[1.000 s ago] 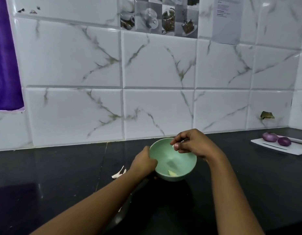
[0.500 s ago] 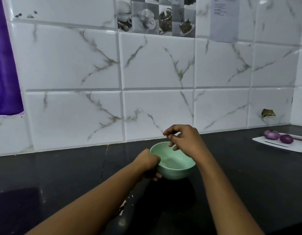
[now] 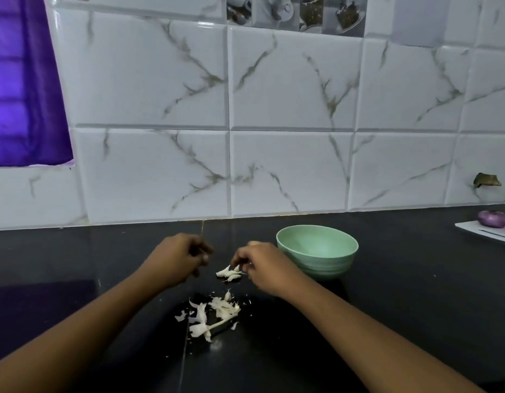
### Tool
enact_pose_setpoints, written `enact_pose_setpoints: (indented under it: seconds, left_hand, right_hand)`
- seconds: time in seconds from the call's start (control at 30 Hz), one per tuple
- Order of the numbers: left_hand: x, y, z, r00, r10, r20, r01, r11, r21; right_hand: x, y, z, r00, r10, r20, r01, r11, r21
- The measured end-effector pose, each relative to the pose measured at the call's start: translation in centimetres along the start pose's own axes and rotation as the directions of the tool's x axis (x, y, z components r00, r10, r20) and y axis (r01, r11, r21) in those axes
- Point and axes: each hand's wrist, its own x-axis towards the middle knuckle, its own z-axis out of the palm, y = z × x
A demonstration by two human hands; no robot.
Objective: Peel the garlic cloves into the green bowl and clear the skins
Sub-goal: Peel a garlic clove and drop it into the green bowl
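Note:
The green bowl (image 3: 326, 265) stands on the black counter (image 3: 415, 293), right of both hands; its inside is hidden from this angle. My right hand (image 3: 262, 266) is just left of the bowl, and its fingertips pinch a small cluster of white garlic skins (image 3: 228, 273) lying on the counter. My left hand (image 3: 179, 259) hovers further left, about a hand's width from the right one, fingers curled with nothing visible in them. A larger pile of garlic skins and a stem (image 3: 214, 314) lies nearer me, between my forearms.
A white cutting board (image 3: 480, 232) with purple onions (image 3: 493, 218) sits at the far right edge. The marble-tiled wall (image 3: 288, 171) rises close behind the bowl. A purple curtain (image 3: 21, 80) hangs at the upper left.
My left hand has let go of the bowl and my right hand has left its rim. Both moved left to the skins on the counter, and the view shifted left and down.

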Motion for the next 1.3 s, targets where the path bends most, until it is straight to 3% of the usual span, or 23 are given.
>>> enact_pose_setpoints:
  seconds: [0.13,0.43,0.6,0.7,0.77,0.83,0.93,1.03,1.3]
  left_hand:
    - [-0.4,-0.2,0.4,0.998,0.048,0.032,-0.055,0.963,0.265]
    - [-1.1,-0.4,2.2,0.992,0.081,0.092,-0.102,0.964,0.247]
    - [-1.4,0.1,2.5,0.993,0.106,0.049,-0.112,0.981,0.161]
    - [-1.7,0.4,2.6,0.991,0.130,-0.006,-0.130,0.990,0.061]
    - [-1.9,0.6,2.4,0.991,0.128,-0.036,-0.131,0.990,-0.061]
    - [-2.1,0.7,2.2,0.995,0.102,-0.024,-0.105,0.968,-0.228]
    - [-2.4,0.9,1.7,0.999,0.023,0.032,-0.007,0.902,-0.433]
    - [-2.7,1.4,1.3,0.997,-0.031,0.071,0.065,0.841,-0.538]
    - [-2.9,1.8,1.4,0.993,-0.079,0.087,0.116,0.787,-0.606]
  right_hand:
    - [0.7,0.8,1.2,0.998,0.019,0.062,-0.011,0.992,-0.128]
    - [1.2,0.9,2.1,0.998,0.040,0.051,-0.029,0.980,-0.198]
    - [0.9,0.4,2.0,0.999,0.023,0.036,-0.015,0.981,-0.194]
    - [0.4,0.1,1.3,0.999,0.034,0.000,-0.034,0.999,-0.034]
    - [0.2,-0.2,0.8,0.997,0.076,0.008,-0.076,0.984,0.164]
    - [0.0,-0.3,0.4,0.987,0.141,0.077,-0.161,0.879,0.448]
    - [-0.3,-0.3,-0.4,0.965,0.177,0.193,-0.261,0.616,0.744]
    - [-0.6,-0.2,-1.0,0.955,0.175,0.239,-0.296,0.523,0.799]
    - [-0.7,-0.5,-1.3,0.952,0.172,0.253,-0.305,0.470,0.829]
